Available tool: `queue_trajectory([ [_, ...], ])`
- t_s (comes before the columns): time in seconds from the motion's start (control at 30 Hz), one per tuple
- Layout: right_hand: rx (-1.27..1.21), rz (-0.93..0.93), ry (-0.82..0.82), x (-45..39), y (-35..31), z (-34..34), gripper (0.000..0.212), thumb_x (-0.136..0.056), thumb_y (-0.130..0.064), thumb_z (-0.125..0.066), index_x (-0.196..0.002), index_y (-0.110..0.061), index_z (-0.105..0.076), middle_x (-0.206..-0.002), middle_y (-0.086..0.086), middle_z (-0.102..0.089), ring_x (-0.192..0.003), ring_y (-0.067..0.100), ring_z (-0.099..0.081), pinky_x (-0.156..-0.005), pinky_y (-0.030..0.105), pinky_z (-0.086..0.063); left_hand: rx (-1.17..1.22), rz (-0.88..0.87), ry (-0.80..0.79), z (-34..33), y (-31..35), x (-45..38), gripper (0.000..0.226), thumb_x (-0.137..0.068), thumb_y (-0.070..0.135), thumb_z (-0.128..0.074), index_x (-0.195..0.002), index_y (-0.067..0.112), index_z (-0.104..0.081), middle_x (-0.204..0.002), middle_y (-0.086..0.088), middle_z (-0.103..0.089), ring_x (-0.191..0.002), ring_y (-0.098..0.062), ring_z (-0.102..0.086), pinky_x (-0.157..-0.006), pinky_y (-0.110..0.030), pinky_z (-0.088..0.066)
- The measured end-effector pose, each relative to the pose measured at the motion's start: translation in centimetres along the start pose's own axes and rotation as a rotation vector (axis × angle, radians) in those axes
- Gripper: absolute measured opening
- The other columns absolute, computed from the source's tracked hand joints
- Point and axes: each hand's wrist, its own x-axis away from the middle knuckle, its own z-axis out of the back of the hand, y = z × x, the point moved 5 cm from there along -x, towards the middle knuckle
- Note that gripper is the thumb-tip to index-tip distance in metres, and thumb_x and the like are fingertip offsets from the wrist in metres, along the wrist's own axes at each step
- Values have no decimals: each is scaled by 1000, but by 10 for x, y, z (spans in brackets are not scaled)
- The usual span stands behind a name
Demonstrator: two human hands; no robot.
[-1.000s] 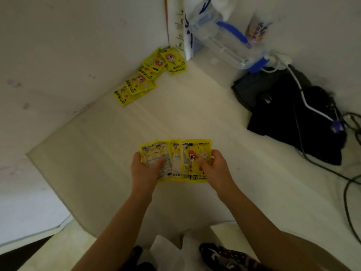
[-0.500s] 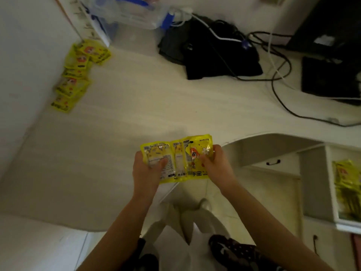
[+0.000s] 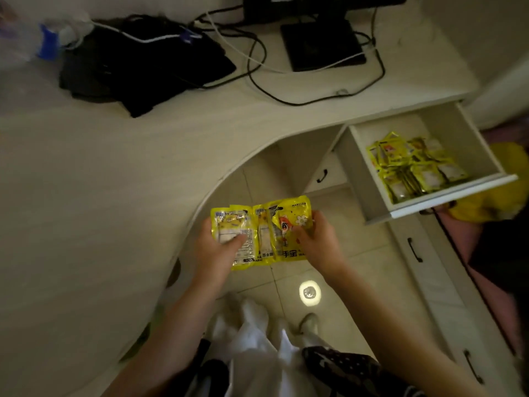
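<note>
Left hand: the left hand point(image 3: 217, 247) pinches the left side of the yellow packets point(image 3: 266, 233). The thumb lies flat on the front and the fingers are hidden behind.
Right hand: the right hand point(image 3: 317, 242) pinches the right side of the same packets. The thumb presses the front and the fingers curl round the edge.
Yellow packets: a few packets, spread out side by side like a fan, are held up in the air between both hands. They are over the floor point(image 3: 357, 239), just past the round edge of the bench point(image 3: 114, 181). One shows a little cartoon face.
Bench: it is pale, and it curves round from 9 o'clock of the hands up to 12 o'clock.
Open drawer: the open drawer point(image 3: 453, 196) is pulled out at 2 o'clock from the hands, well apart from them.
Drawer packets: more yellow packets, the drawer packets point(image 3: 412, 167), lie in a messy heap inside it.
Shut drawers: the shut drawers point(image 3: 423, 253) with dark handles are at 3 o'clock, below the open one.
Light spot: a round light spot point(image 3: 309, 292) shines on the floor at 6 o'clock, near the hands.
Black cloth: the black cloth point(image 3: 137, 67) lies on the bench far off at 11 o'clock.
Wires: the wires point(image 3: 300, 104) loop over the bench at 12 o'clock.
Black stand: the black stand point(image 3: 320, 41) sits at 1 o'clock, beside the wires.
</note>
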Motion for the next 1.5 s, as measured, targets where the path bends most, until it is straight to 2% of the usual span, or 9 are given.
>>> queue_trajectory([
  [0.17,-46,-52,67,7,57,86,21,-91,-14,-55,-111,-9,-51,-99,8,-64,-92,27,-62,-81,42,-53,-65,-13,-112,-92,17,39,47,-74,11,-79,-114,18,-55,-91,8,-64,-75,-2,-60,-57,-15,-41],
  [0.27,-92,-83,110,11,95,138,17,-91,-13,-54,-108,-10,-51,-99,10,-65,-91,28,-63,-80,44,-54,-95,-22,-139,-148,21,64,43,-73,11,-79,-109,19,-56,-92,5,-67,-80,-11,-65,-65,-22,-48],
  [0.37,-111,-103,154,12,127,186,14,-92,-15,-53,-106,-13,-49,-93,5,-61,-85,23,-60,-66,32,-50,-105,-33,-167,-203,25,86,40,-72,10,-80,-104,21,-57,-93,4,-69,-82,-14,-68,-75,-33,-56],
  [0.6,-168,-137,230,-3,167,270,15,-92,-16,-54,-104,-10,-50,-90,6,-58,-80,20,-55,-66,32,-47,-125,-70,-223,-296,46,107,38,-72,11,-79,-101,23,-56,-95,3,-69,-84,-14,-68,-72,-31,-56],
  [0.87,-198,-168,250,-62,166,330,18,-92,-19,-56,-107,-10,-49,-88,2,-56,-84,23,-58,-76,40,-52,-120,-53,-231,-366,84,78,44,-67,23,-82,-102,27,-57,-99,2,-70,-89,-18,-69,-83,-47,-56],
  [1.03,-207,-176,240,-121,152,362,19,-91,-18,-57,-108,-12,-51,-100,11,-63,-93,30,-64,-81,46,-55,-98,15,-238,-411,109,37,87,-46,54,-77,-124,28,-50,-117,1,-66,-104,-20,-66,-91,-48,-53],
  [1.23,-220,-223,207,-185,140,397,25,-93,-21,-57,-116,-14,-51,-108,6,-64,-97,24,-65,-84,43,-56,-96,39,-234,-457,142,-4,57,-69,24,-83,-118,24,-54,-112,-1,-67,-96,-18,-67,-87,-44,-56],
  [1.33,-219,-242,170,-213,135,411,27,-94,-21,-56,-118,-12,-49,-106,4,-63,-95,21,-65,-82,40,-57,-100,60,-209,-480,149,-23,72,-66,31,-84,-128,21,-49,-123,-4,-62,-108,-23,-63,-93,-46,-53],
  [1.5,-155,-252,112,-265,134,432,26,-92,-20,-58,-114,-10,-49,-110,17,-64,-97,31,-67,-85,52,-55,-117,137,-160,-518,152,-50,90,-60,43,-81,-137,22,-40,-137,-6,-53,-121,-27,-55,-99,-50,-47],
])
